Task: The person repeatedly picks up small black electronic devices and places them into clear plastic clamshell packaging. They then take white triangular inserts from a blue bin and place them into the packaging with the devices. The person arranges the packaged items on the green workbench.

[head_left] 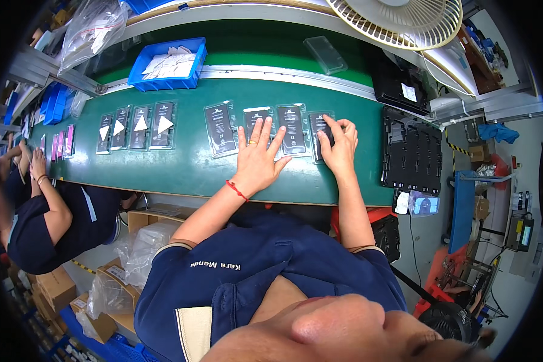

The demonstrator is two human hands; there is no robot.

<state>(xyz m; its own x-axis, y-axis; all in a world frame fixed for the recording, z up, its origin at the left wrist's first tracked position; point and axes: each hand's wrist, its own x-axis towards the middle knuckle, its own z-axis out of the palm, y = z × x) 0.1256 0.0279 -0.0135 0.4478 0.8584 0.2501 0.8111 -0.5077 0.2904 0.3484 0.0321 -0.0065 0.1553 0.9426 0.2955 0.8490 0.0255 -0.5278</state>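
Flat black phone batteries in clear plastic holders lie in a row on the green table. My left hand rests palm down with its fingers spread, partly covering one phone battery. To its right lies another battery. At the row's right end my right hand is curled over a battery, with the thumb on its face and the index finger at its upper part. Left of my left hand a slightly tilted battery lies untouched.
Several more batteries with white triangular pieces lie farther left. Behind them stands a blue bin of white papers. A black moulded tray is at the right, a clear plastic case at the back. A co-worker sits at the left.
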